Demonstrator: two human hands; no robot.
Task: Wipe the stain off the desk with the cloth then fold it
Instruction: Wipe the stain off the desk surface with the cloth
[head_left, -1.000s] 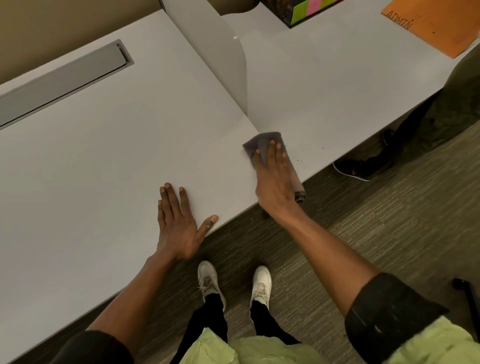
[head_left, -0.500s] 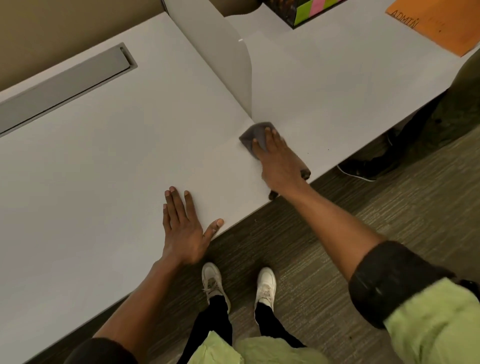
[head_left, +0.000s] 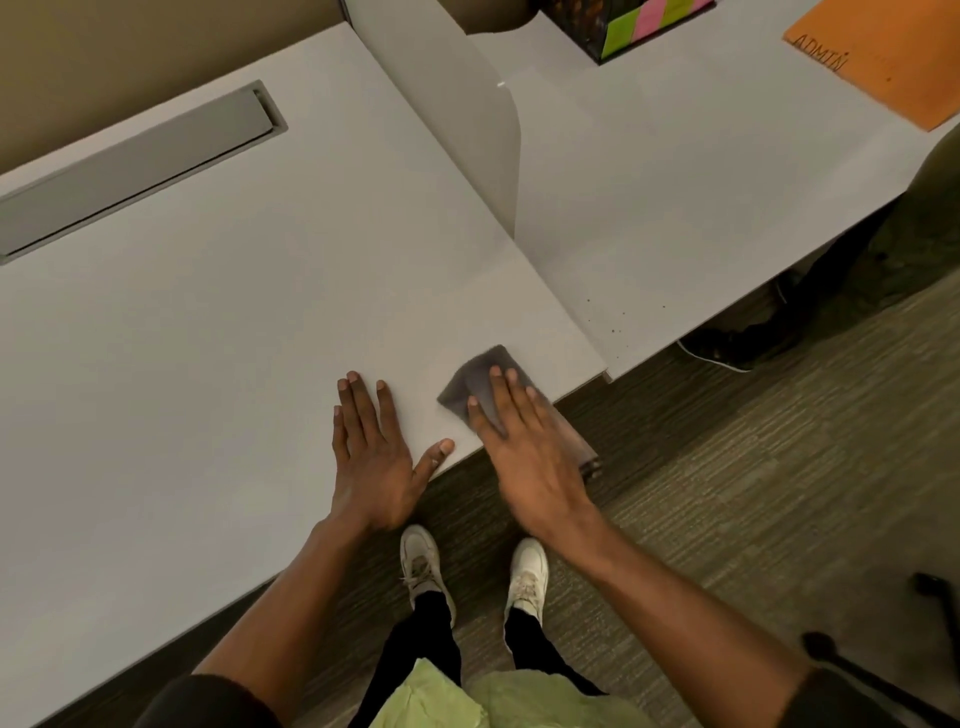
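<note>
Cloth (head_left: 485, 382) flat on desk (head_left: 208, 364) under right hand (head_left: 524, 447), grip open, fingers spread

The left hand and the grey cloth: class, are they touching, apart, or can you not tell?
Apart. The head view shows the left hand flat on the desk, with bare desk between its thumb and the cloth under the right hand.

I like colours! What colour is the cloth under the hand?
The cloth is dark grey, seen in the head view under the right hand.
</note>
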